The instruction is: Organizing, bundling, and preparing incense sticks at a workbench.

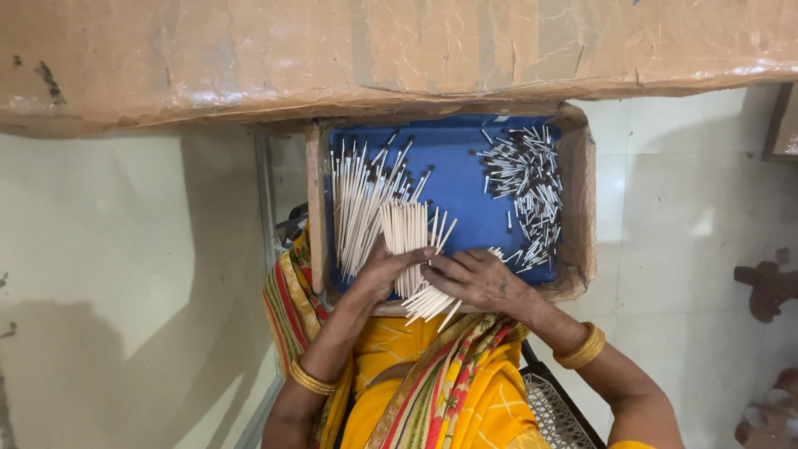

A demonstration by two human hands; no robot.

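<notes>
The far edge of the blue tray (pixel 465 187) is hidden under the cardboard sheet (pixel 374 50). The lower ends of the gathered matchsticks (pixel 407 241) are covered by the left hand (pixel 384 270) and right hand (pixel 475 278). Both upper arms are cut off by the bottom edge.

Bundle of thin white wooden sticks (pixel 407 249): aligned parallel, roughly upright in the view, fanned slightly at the lower end, clamped between the left hand (pixel 384 270) and right hand (pixel 478 278).
</notes>
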